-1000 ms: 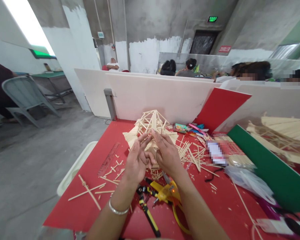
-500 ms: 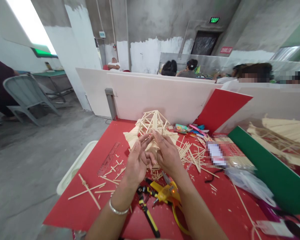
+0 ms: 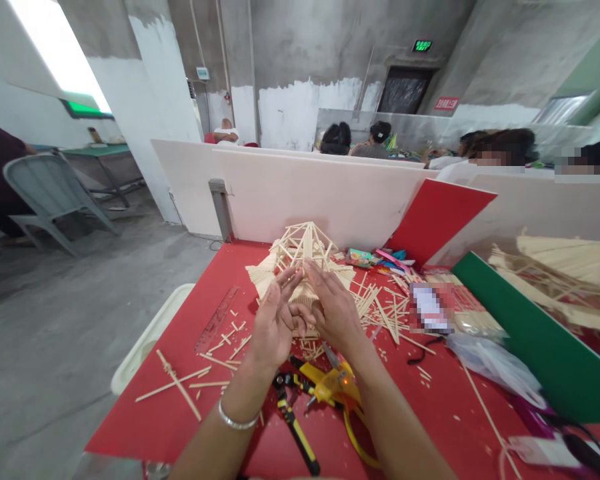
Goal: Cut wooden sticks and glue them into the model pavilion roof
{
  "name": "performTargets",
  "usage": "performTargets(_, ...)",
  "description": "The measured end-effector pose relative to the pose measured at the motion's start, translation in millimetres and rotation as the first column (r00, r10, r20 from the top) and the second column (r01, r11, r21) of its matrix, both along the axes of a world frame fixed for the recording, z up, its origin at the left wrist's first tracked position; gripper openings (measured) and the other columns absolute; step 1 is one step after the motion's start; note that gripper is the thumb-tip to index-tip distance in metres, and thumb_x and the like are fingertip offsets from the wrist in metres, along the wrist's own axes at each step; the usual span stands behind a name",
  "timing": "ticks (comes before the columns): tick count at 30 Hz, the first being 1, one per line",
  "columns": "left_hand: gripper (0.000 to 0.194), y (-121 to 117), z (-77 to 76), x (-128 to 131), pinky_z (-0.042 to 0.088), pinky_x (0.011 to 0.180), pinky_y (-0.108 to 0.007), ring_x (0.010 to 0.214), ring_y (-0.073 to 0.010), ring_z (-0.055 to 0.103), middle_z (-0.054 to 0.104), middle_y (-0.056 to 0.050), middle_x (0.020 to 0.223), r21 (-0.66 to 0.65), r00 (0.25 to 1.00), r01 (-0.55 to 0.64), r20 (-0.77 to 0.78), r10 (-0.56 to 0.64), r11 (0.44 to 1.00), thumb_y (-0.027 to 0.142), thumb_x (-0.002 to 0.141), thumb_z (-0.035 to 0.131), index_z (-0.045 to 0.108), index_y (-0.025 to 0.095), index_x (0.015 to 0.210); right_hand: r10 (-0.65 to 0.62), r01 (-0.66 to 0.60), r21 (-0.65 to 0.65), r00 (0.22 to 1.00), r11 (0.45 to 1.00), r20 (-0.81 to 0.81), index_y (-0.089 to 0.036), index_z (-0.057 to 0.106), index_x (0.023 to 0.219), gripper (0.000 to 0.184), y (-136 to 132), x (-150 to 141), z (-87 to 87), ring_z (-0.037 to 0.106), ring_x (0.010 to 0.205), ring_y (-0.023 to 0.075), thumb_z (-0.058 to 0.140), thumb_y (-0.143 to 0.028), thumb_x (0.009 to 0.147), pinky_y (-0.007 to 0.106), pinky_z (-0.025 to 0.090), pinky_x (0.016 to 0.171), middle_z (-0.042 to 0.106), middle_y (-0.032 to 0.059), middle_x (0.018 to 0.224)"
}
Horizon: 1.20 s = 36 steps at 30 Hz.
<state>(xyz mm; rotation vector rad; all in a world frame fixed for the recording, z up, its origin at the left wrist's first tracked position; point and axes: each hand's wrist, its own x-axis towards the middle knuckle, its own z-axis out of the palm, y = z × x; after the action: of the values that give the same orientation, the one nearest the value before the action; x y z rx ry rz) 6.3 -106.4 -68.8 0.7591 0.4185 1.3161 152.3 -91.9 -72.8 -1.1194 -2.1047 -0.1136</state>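
Observation:
A model building made of thin wooden sticks [image 3: 307, 237], with a peaked open frame and flared, ribbed sides, stands at the far middle of the table. My left hand [image 3: 277, 323] and my right hand [image 3: 336, 307] meet at its near side, palms facing each other. The fingers of both are bent in, with the fingertips pressed together against the front of the model. Whatever small piece lies between them is hidden. Below my hands rest a yellow glue gun [image 3: 337, 387] with an orange light and black-and-yellow cutting pliers [image 3: 295, 420].
Loose sticks [image 3: 380, 310] lie right of the model, with cut pieces and a clear ruler [image 3: 217, 320] at left. A plastic bag [image 3: 495, 367] and a green board [image 3: 530, 340] flank the right side. A white partition [image 3: 320, 193] closes the back; people sit beyond it.
The view has shifted slightly. My hands keep nearly the same place at the model, with only a small movement of the fingers.

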Motion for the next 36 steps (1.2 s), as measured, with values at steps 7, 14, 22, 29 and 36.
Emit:
performTargets(7, 0.039, -12.2, 1.9, -4.0, 0.047, 0.04, -0.02, 0.071, -0.0134, 0.068, 0.048, -0.01, 0.145, 0.034, 0.999, -0.038, -0.016, 0.038, 0.999, 0.048, 0.091, 0.052, 0.062, 0.026, 0.122, -0.052, 0.067, 0.113, 0.991, 0.991, -0.124, -0.026, 0.025, 0.153, 0.077, -13.4, 10.3, -0.5, 0.048, 0.132, 0.0217, 0.043, -0.003, 0.082, 0.043, 0.045, 0.107, 0.049, 0.0064, 0.146)
performTargets(14, 0.026, -37.9, -30.5, -21.5, 0.046, 0.044, -0.019, 0.061, -0.0117, 0.064, 0.069, -0.006, 0.084, 0.006, 0.947, -0.249, -0.208, 0.244, 0.969, 0.039, 0.086, 0.064, 0.069, 0.015, 0.096, -0.199, 0.207, 0.035, 0.967, 0.978, -0.158, -0.026, 0.048, 0.141, 0.055, -52.7, 40.1, -26.7, 0.058, 0.115, 0.0228, 0.048, -0.012, 0.088, 0.044, 0.046, 0.103, 0.064, 0.0055, 0.126)
performTargets(22, 0.023, -56.8, -76.7, -39.6, 0.045, 0.047, -0.02, 0.056, -0.0103, 0.062, 0.068, -0.003, 0.073, 0.014, 0.815, -0.325, -0.502, 0.288, 0.946, 0.037, 0.081, 0.071, 0.07, 0.015, 0.087, -0.395, 0.404, -0.286, 0.914, 0.869, 0.091, -0.022, 0.058, 0.132, 0.039, -134.3, 90.8, -90.2, 0.065, 0.101, 0.0224, 0.046, -0.029, 0.095, 0.037, 0.051, 0.091, 0.071, 0.0079, 0.11)
performTargets(29, 0.024, -60.6, -98.2, -34.8, 0.044, 0.048, -0.02, 0.058, -0.0111, 0.063, 0.068, -0.003, 0.073, 0.059, 0.736, -0.373, -0.589, 0.334, 0.926, 0.038, 0.08, 0.071, 0.069, 0.015, 0.089, -0.338, 0.399, -0.493, 0.917, 0.773, 0.211, -0.016, 0.052, 0.135, 0.049, -166.4, 90.4, -109.1, 0.061, 0.106, 0.0254, 0.052, -0.04, 0.092, 0.039, 0.05, 0.09, 0.066, 0.0127, 0.119)
performTargets(36, 0.024, -67.9, -103.3, -43.9, 0.043, 0.046, -0.02, 0.05, -0.0093, 0.056, 0.065, -0.001, 0.066, 0.11, 0.657, -0.433, -0.642, 0.396, 0.895, 0.039, 0.079, 0.072, 0.071, 0.016, 0.086, -0.3, 0.407, -0.539, 0.912, 0.737, 0.279, -0.016, 0.053, 0.132, 0.047, -156.3, 81.4, -125.0, 0.06, 0.106, 0.0249, 0.05, -0.022, 0.086, 0.037, 0.049, 0.087, 0.066, 0.0122, 0.115)
